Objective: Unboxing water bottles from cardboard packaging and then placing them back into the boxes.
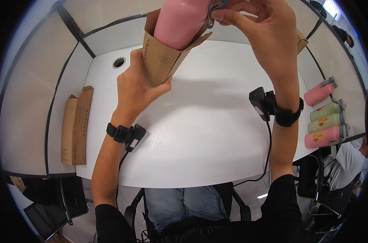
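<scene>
My left hand grips the lower part of a brown cardboard box and holds it tilted above the desk. Out of the box's open top rises a pink bottle, its lower end still inside the cardboard and its top cut off by the picture's upper rim. With thumb and fingers, my right hand pinches a grey strap loop at the bottle's upper end. The box flaps stand spread around the bottle.
Along the right side of the white desk are two pink bottles and two green bottles with grey lids. Cardboard boxes stand at the left partition; another box is at the back right. A cable hole pierces the desk. Seated people are beyond the partitions.
</scene>
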Demonstrator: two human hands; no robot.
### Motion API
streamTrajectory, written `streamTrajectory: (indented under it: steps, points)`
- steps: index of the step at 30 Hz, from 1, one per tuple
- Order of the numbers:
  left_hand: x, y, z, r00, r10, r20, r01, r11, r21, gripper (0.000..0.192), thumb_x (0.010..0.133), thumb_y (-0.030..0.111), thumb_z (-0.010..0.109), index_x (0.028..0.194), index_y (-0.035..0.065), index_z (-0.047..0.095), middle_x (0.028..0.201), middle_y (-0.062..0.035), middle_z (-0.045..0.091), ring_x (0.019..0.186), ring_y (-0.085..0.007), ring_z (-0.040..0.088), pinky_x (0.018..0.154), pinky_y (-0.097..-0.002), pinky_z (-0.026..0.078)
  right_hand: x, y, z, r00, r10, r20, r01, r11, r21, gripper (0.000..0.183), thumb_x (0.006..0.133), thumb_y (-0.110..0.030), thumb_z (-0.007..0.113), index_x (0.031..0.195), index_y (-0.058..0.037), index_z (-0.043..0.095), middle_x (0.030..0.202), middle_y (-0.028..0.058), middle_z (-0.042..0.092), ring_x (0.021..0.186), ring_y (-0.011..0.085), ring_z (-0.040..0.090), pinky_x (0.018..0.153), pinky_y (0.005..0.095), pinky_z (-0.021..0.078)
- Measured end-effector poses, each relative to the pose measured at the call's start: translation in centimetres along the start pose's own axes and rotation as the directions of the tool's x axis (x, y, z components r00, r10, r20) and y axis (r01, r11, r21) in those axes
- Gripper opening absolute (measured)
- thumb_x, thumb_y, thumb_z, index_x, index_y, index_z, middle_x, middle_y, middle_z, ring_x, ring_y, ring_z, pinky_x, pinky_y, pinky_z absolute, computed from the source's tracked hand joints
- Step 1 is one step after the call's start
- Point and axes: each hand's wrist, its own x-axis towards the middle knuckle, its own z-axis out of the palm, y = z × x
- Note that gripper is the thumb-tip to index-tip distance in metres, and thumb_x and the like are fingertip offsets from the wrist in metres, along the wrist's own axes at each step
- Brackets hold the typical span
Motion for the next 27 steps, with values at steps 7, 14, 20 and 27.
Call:
streamTrajectory:
  steps: [7, 14, 20, 27]
  points:
    - [0.0, 0.2, 0.0, 1.0, -0.017, -0.01, 0.017, 0.997, 0.073, 0.069, 0.073, 0.03, 0.086, 0.123, 0.0045, 0.046, 0.088, -0.0156, 0.073, 0.072, -0.0309, 0.073, 0.065, -0.0374, 0.06, -0.6, -4.4, 1.9, 0.988, 0.133, -0.083, -0.148, 0.964, -0.223, 0.052, 0.083, 0.01, 0.077, 0.131, 0.0007, 0.06, 0.094, 0.0102, 0.071, 0.089, 0.0161, 0.073, 0.078, 0.0251, 0.0599]
    - [0.0, 0.1, 0.3, 0.999, 0.026, -0.025, -0.024, 0.997, 0.073, 0.068, 0.073, 0.03, 0.086, 0.123, 0.0044, 0.046, 0.088, -0.0158, 0.073, 0.071, -0.031, 0.073, 0.064, -0.0375, 0.059, -0.3, -1.0, 1.4, 0.994, 0.064, -0.085, -0.069, 0.996, -0.054, 0.051, 0.081, 0.011, 0.078, 0.128, 0.0007, 0.061, 0.091, 0.008, 0.07, 0.088, 0.0148, 0.073, 0.076, 0.0248, 0.0601]
    - [0.0, 0.1, 0.0, 1.0, -0.001, -0.019, 0.003, 0.998, 0.059, 0.069, 0.073, 0.03, 0.087, 0.122, 0.0036, 0.046, 0.088, -0.0167, 0.072, 0.072, -0.0315, 0.073, 0.065, -0.0372, 0.06, -0.3, -0.3, 1.8, 0.993, -0.058, -0.101, 0.06, 0.998, 0.026, 0.049, 0.079, 0.014, 0.077, 0.125, 0.0028, 0.062, 0.108, 0.0102, 0.067, 0.088, 0.0132, 0.07, 0.076, 0.0234, 0.0616]
    - [-0.1, -0.4, 0.1, 1.0, 0.013, 0.007, -0.013, 0.999, 0.05, 0.072, 0.073, 0.03, 0.088, 0.123, 0.0036, 0.043, 0.091, -0.0182, 0.071, 0.074, -0.0319, 0.074, 0.065, -0.0377, 0.06, -0.2, 0.4, 2.0, 0.992, -0.065, -0.105, 0.066, 0.998, 0.001, 0.046, 0.079, 0.013, 0.077, 0.122, 0.0037, 0.063, 0.103, 0.008, 0.068, 0.087, 0.0126, 0.069, 0.075, 0.0232, 0.0618]
